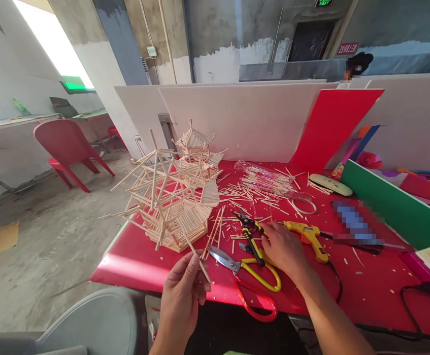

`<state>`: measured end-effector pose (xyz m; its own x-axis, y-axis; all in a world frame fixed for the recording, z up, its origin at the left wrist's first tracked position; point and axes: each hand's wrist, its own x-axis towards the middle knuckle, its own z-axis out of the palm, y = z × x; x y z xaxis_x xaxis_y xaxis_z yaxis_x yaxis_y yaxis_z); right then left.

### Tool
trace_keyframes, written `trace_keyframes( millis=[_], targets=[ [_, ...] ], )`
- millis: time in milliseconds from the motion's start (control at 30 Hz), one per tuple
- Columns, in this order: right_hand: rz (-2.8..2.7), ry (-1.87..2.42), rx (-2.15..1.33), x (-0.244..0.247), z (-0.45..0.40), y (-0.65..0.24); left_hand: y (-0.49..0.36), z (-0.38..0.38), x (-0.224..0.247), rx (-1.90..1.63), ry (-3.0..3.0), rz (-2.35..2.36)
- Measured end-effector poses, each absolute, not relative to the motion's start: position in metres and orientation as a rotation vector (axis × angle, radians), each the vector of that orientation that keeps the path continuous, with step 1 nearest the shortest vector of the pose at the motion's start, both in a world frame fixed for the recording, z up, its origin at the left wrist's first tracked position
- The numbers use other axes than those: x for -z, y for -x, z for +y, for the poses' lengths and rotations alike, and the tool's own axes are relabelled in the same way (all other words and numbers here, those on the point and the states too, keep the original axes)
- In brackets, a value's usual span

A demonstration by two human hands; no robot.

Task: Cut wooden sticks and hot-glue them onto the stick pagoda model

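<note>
My left hand [185,283] pinches a thin wooden stick [201,266] at the table's front edge, just below a large open stick frame [170,207]. My right hand [279,244] lies on the black and yellow pliers [250,236], its fingers curled at the handles; a yellow-handled tool shows under the palm. Scissors with one yellow and one red handle [261,281] lie between my hands. A yellow glue gun [309,239] rests right of my right hand. Behind the frame stands a smaller stick pagoda [196,143].
Loose sticks [262,182] and a plastic bag are spread over the red table [126,261]. Behind stand white boards [237,118], with a green board [395,207] at right. A roll of clear tape [304,205] lies near the blurred phone. A person's head shows beyond the boards.
</note>
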<state>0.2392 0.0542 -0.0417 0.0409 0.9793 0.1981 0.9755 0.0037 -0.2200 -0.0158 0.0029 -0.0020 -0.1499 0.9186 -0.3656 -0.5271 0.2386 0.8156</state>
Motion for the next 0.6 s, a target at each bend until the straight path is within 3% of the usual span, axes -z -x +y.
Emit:
trace_keyframes(
  millis=[433,600],
  targets=[
    [-2.073,2.247,-0.079,0.057,0.056,-0.217,0.030,0.009,-0.013,-1.394,-0.349,1.082],
    [-2.087,2.157,0.095,0.059,0.060,-0.217,0.037,0.018,-0.014,-1.387,-0.361,1.022]
  ],
)
